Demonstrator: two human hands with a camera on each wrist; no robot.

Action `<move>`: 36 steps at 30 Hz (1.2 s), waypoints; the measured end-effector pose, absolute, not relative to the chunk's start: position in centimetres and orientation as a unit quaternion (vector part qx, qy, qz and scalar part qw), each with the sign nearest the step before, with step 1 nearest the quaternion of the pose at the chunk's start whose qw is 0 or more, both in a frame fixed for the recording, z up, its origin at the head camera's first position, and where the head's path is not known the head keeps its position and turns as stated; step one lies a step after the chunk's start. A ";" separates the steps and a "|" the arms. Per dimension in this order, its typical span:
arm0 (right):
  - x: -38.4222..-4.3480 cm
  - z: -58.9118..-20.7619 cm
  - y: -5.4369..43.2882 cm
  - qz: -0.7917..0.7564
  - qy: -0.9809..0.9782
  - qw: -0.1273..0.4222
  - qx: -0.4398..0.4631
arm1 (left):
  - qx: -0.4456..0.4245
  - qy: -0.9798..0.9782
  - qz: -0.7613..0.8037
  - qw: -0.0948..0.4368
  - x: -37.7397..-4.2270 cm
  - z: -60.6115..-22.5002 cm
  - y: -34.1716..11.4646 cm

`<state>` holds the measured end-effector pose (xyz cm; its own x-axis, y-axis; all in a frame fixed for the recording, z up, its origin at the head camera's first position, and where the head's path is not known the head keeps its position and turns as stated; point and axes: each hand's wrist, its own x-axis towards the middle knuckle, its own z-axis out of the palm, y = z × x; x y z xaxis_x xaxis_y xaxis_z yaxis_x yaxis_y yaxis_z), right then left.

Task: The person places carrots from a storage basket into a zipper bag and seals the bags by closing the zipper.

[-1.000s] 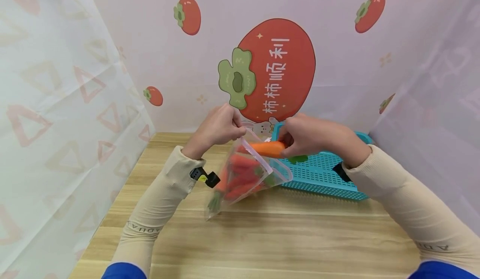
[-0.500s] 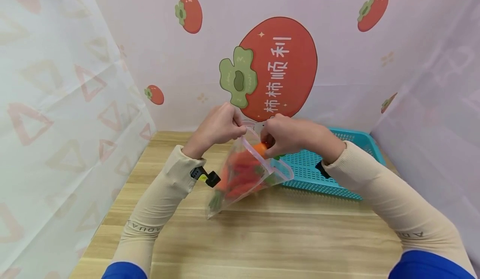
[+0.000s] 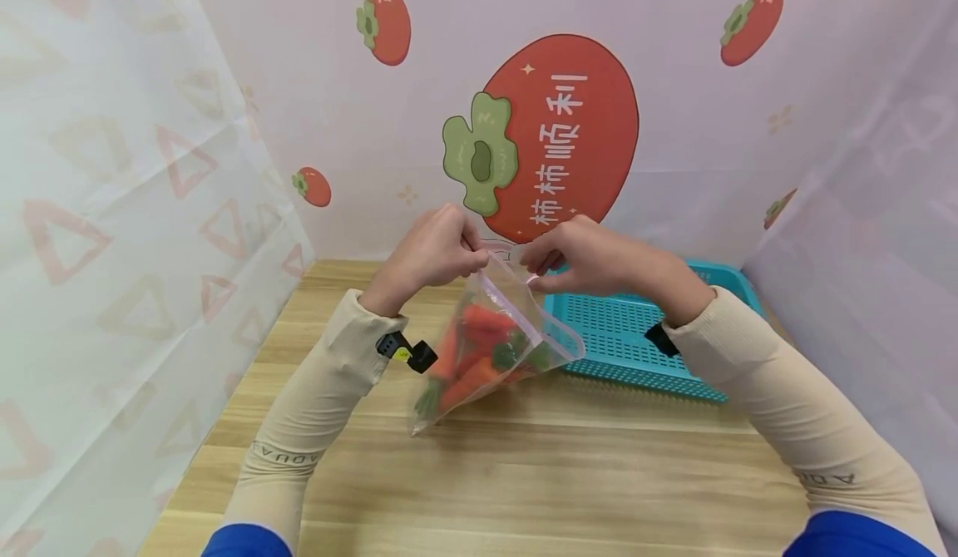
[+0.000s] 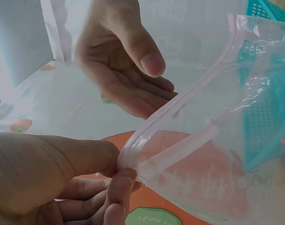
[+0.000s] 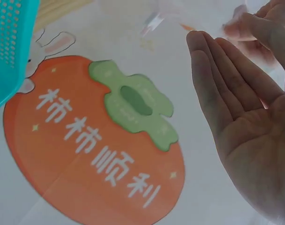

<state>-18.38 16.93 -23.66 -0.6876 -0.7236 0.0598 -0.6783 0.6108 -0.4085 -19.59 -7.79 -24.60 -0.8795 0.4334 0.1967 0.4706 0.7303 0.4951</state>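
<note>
My left hand (image 3: 440, 249) pinches the pink-edged rim of a clear zip bag (image 3: 530, 303) between thumb and fingers, and the bag hangs with its mouth apart. In the left wrist view the bag (image 4: 217, 126) slopes away from the pinch. Inside lie several orange and red carrots (image 3: 486, 317) with green tops, partly blurred by the plastic. My right hand (image 3: 591, 256) is beside the bag's mouth and holds nothing. Its fingers (image 5: 233, 77) look straight and the thumb stands apart from them in the left wrist view.
A turquoise perforated basket (image 3: 624, 357) stands on the wooden table (image 3: 524, 474), behind and right of the bag. A white printed backdrop (image 3: 404, 141) closes off the back and sides.
My right hand brought a carrot left into the bag and let it go; it now sits among the others. The hand then rose slightly at the mouth. My left hand kept its pinch.
</note>
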 end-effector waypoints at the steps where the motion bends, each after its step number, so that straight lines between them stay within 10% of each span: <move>1: -18.6 -23.7 17.2 -0.203 0.899 0.052 -0.384 | -0.243 -0.929 -0.275 0.033 -19.6 -24.6 -7.8; 36: -23.3 -31.3 19.1 -0.214 0.824 -0.147 -0.503 | -0.251 -0.922 -0.291 0.040 -18.3 -24.4 -8.4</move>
